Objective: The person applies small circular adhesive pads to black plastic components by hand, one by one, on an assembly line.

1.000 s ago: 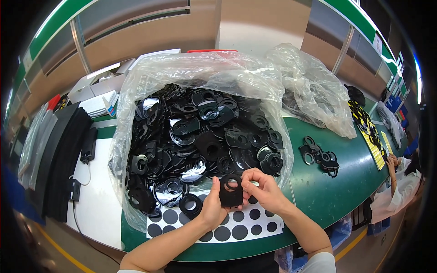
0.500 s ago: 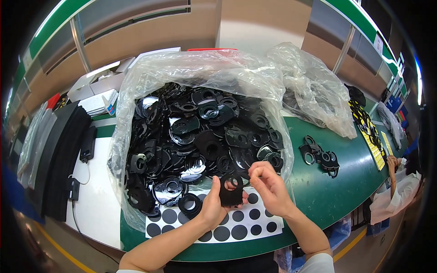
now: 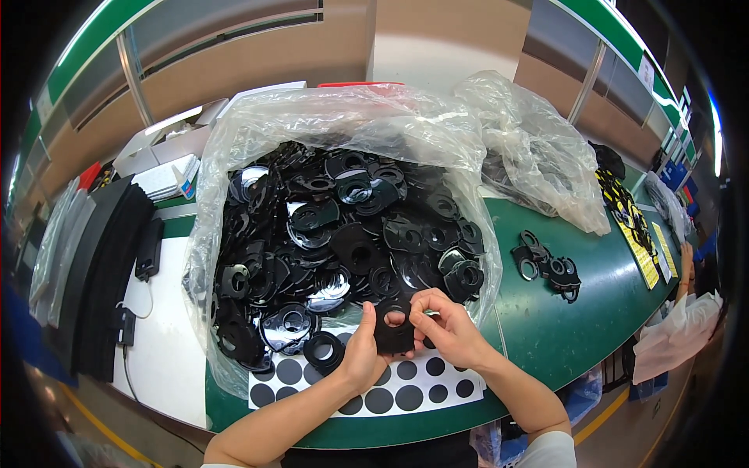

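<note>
My left hand (image 3: 363,352) is closed round a flat black plate (image 3: 394,337) with one round hole, held upright above the table. Skin shows through the hole. At the plate's right edge my right hand (image 3: 446,327) has its fingertips pinched together; what lies between them is hidden. Under both hands is a white sheet (image 3: 390,416) with rows of black round dots in different sizes. A black ring-shaped piece (image 3: 324,352) rests beside my left hand. Just beyond, a large clear plastic bag (image 3: 204,257) lies open, heaped with similar glossy black parts (image 3: 359,251).
Several black parts (image 3: 546,267) lie on the green tabletop (image 3: 562,335) at right. Behind them is a crumpled plastic bag (image 3: 538,148). Black sheets (image 3: 101,273), a black power adapter (image 3: 125,325) and a white box (image 3: 168,144) stand left. Another person's arm (image 3: 685,273) shows far right.
My right hand has moved left and in against the plate's edge, from slightly apart. The left hand still holds the plate in nearly the same place. The other person's arm has shifted.
</note>
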`<state>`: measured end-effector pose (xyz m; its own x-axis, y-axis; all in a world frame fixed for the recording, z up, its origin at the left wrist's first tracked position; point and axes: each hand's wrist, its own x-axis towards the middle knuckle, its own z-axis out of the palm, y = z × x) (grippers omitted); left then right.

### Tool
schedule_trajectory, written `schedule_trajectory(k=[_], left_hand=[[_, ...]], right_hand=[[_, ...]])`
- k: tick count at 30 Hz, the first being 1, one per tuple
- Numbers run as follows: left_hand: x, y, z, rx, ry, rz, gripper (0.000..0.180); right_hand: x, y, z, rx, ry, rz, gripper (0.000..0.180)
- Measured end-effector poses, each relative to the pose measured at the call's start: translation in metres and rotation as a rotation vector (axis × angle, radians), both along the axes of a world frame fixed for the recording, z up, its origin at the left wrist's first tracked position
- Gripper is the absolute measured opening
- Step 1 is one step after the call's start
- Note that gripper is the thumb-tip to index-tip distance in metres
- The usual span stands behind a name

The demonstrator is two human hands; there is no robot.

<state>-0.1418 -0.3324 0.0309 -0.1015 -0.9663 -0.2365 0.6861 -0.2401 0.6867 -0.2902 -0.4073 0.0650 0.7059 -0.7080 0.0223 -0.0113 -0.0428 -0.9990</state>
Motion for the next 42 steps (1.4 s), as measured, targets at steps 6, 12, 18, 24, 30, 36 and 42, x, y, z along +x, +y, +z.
schedule_trajectory(k=[6,12,18,24,30,36,42], left_hand=[[-0.0001,-0.0006,0.0016,0.005,-0.006,-0.009,0.067],[0.0004,-0.0013,-0.0011,-0.005,-0.002,-0.016,0.067],[0.0003,-0.0006,0.0010,0.001,-0.008,-0.015,0.066],[0.0002,-0.0009,0.0014,0.008,-0.008,-0.013,0.066],[-0.0003,-0.0011,0.0019,-0.004,-0.019,-0.015,0.068],[0.0009,-0.0004,0.0003,-0.048,0.008,-0.036,0.064],[0.0001,0.0001,0.0000,-0.057,0.008,-0.014,0.027]], right_hand=[[-0.0009,-0.0020,0.0007,0.022,-0.016,0.023,0.011],[0.0002,-0.0027,-0.0010,0.030,-0.017,0.018,0.011],[-0.0001,-0.0024,0.0011,0.038,-0.003,0.022,0.010],[-0.0005,-0.0033,-0.0006,0.064,-0.022,0.027,0.009],[0.0009,-0.0021,-0.0021,0.053,-0.030,0.003,0.009],[0.0013,-0.0005,0.0002,0.025,0.004,-0.006,0.010],[0.0010,-0.0005,0.0001,0.032,-0.019,-0.006,0.010]])
